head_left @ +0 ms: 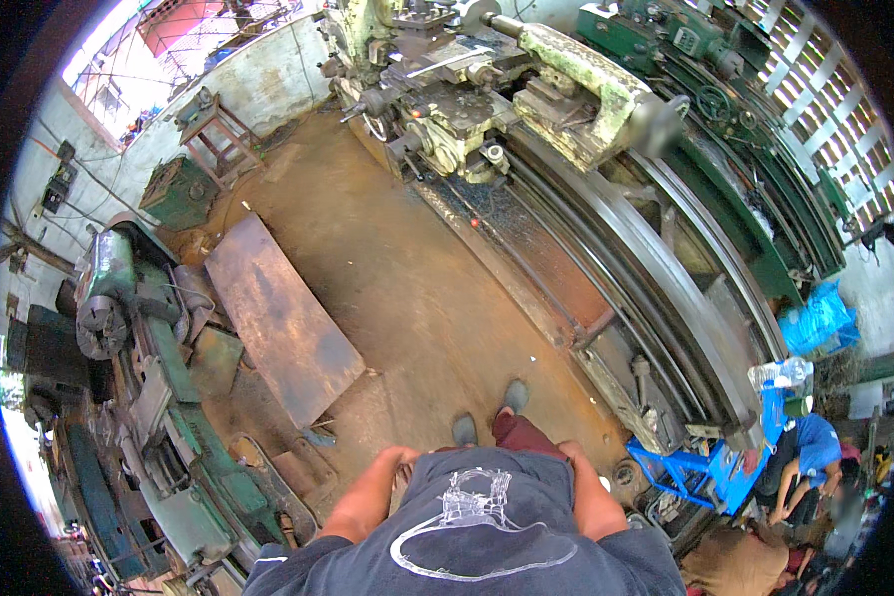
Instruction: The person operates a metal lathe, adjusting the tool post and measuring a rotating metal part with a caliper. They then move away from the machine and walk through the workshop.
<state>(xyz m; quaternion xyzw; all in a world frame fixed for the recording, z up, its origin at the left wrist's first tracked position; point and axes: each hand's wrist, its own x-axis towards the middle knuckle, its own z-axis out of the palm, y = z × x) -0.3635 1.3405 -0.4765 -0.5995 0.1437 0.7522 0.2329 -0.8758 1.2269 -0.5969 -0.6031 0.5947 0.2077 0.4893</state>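
Note:
My left hand (399, 460) is at the left side of my dark shirt, near the waist. Its fingers are mostly hidden against the cloth. On the other side, my right hand (570, 452) rests by my hip, and the shirt covers its fingers. I make out no object in either hand. Ahead and to the right stretches a big worn lathe, with a long metal bed (656, 260), a pale tailstock (581, 74) and a carriage (442, 124) with handwheels. Both hands are apart from it.
A rusty metal sheet (283, 320) lies on the floor at left, beside a green lathe (181, 432). Another green lathe (745, 189) stands far right. A blue metal stand (680, 472) and a plastic bottle (783, 374) are near the bed's end. Another person (815, 449) crouches at lower right.

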